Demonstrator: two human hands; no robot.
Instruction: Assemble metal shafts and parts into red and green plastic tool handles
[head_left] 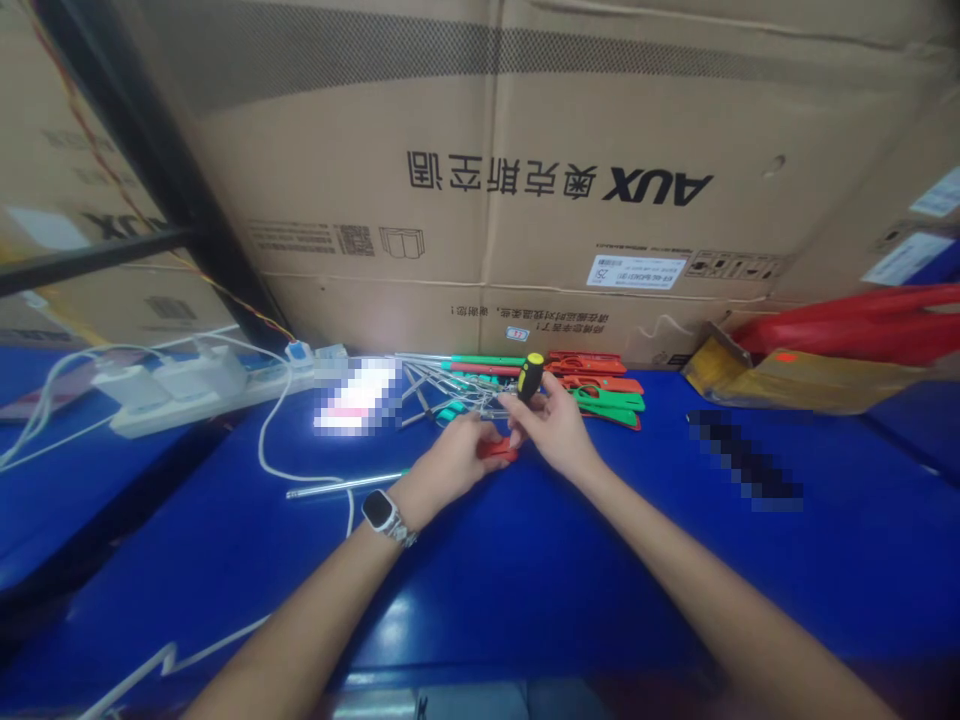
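My right hand [559, 428] is closed around a small screwdriver [531, 374] with a black and yellow handle, held upright with the handle end on top. My left hand [455, 455] pinches a red plastic piece [501, 451] just above the blue tabletop; its exact kind is partly hidden by the fingers. The screwdriver's tip is covered by my hands, so I cannot tell whether it touches the red piece. By my left wrist lies a thin silver rod [341, 487] with a green end. Behind both hands rests a pile of silver telescopic rods [427, 368] with red and green clamps [611, 402].
A white power strip [217, 395] with plugs and cables stands at left. A bright blurred panel [356, 400] lies near it, a dark blurred object [746, 455] at right. A yellow-brown package with red material [810, 375] sits back right. A large cardboard box [525, 230] closes off the rear.
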